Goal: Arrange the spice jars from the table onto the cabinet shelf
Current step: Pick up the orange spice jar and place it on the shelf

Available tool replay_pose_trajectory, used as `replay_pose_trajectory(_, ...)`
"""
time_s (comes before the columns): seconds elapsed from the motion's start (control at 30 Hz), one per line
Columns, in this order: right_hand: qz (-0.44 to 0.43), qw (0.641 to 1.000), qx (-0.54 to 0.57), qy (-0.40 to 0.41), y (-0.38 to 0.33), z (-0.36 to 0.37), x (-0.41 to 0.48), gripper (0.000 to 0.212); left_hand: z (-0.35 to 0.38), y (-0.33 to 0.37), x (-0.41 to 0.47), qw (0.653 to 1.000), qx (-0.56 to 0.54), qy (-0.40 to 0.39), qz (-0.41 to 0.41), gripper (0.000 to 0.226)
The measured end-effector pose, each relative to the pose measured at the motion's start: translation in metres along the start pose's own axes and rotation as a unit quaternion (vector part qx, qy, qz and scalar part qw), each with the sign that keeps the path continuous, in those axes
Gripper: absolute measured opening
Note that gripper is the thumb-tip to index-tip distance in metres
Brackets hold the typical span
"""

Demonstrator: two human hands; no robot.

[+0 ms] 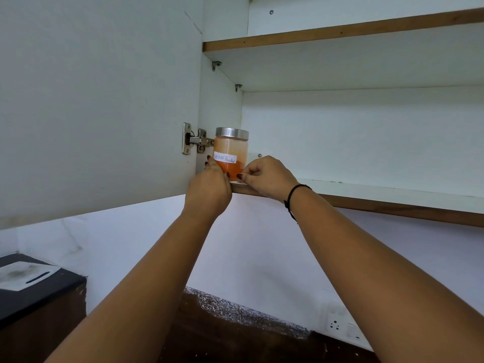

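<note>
While the jar (pixel 231 153) stands on the shelf (pixel 392 191), we pinch it with both hands: left hand (pixel 209 188) at nine o'clock, right hand (pixel 267 175) at three.

Home kitchen. Evidence: white wall cabinet (pixel 366 132) w/ open door (pixel 99 100) on a metal hinge (pixel 195 141), brown-edged shelves inside. On the cabinet's lowest shelf (pixel 392 191), far left corner by the hinge, a glass jar (pixel 231 153) w/ metal lid, orange-red powder, handwritten label "Red chilli Powder". Below the cabinet: plain white wall, then a speckled granite counter (pixel 235 307) edge. Below and right of the cabinet, a wall socket (pixel 335 323) just above the counter.
</note>
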State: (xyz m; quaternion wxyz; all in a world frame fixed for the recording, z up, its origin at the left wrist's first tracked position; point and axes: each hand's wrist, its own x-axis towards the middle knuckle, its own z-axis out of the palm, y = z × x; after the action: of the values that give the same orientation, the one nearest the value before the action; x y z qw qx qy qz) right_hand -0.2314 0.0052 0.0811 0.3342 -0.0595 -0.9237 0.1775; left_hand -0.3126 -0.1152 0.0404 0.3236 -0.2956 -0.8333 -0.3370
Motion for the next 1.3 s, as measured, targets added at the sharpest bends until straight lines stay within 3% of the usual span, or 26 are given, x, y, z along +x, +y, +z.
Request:
replay_pose_trajectory(0.17, -0.008, 0.999, 0.043, -0.014, 0.0, -0.002, -0.001, 0.024, 0.001, 0.0, 0.001, 1.0, 0.009, -0.014, -0.004, 0.059)
replay_pose_trajectory(0.4, 0.023, 0.999, 0.029, 0.027, 0.004, 0.001, 0.003, 0.017, 0.002, -0.005, 0.001, 1.0, 0.012, -0.006, 0.022, 0.058)
replay_pose_trajectory(0.5, 0.073, 0.997, -0.016, -0.002, 0.004, 0.002, 0.007, 0.052, -0.001, -0.009, 0.006, 0.999, -0.013, -0.028, 0.022, 0.062)
replay_pose_trajectory(0.53, 0.082, 0.996, -0.032, -0.021, 0.003, 0.003, 0.009, 0.055, -0.002, -0.01, 0.007, 0.999, -0.022, -0.04, 0.022, 0.063)
replay_pose_trajectory(0.77, 0.075, 0.995, -0.056, -0.036, -0.003, 0.002, 0.011, 0.033, -0.003, -0.017, 0.001, 0.994, -0.105, -0.027, 0.029, 0.06)
replay_pose_trajectory(1.3, 0.1, 0.994, -0.035, 0.011, -0.001, 0.001, 0.006, 0.041, -0.008, -0.014, -0.011, 0.977, -0.213, 0.004, -0.011, 0.057)
